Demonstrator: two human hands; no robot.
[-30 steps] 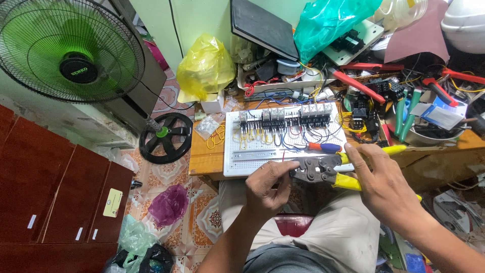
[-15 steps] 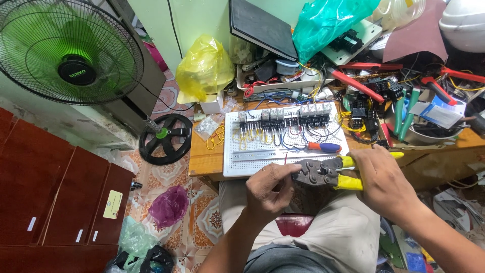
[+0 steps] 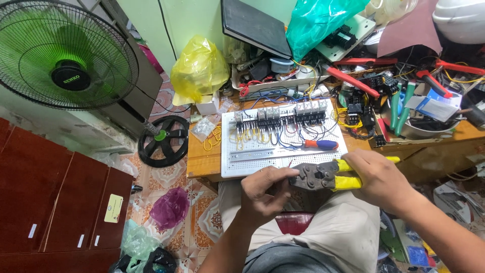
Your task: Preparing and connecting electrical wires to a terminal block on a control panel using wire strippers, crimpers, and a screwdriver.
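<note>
My right hand grips the yellow handles of a crimping tool, its grey jaws pointing left. My left hand pinches a thin red wire right at those jaws, over my lap. Just beyond both hands lies a white perforated panel carrying a row of relays with blue and yellow wiring. A screwdriver with an orange and blue handle rests on the panel.
The wooden bench is crowded with red and green hand tools, wires, a yellow bag and a teal bag. A green standing fan is at the left, beside a brown cabinet.
My right hand has closed the crimping tool's handles together and moved it down toward my left hand, which stays pinched on the wire at the jaws.
</note>
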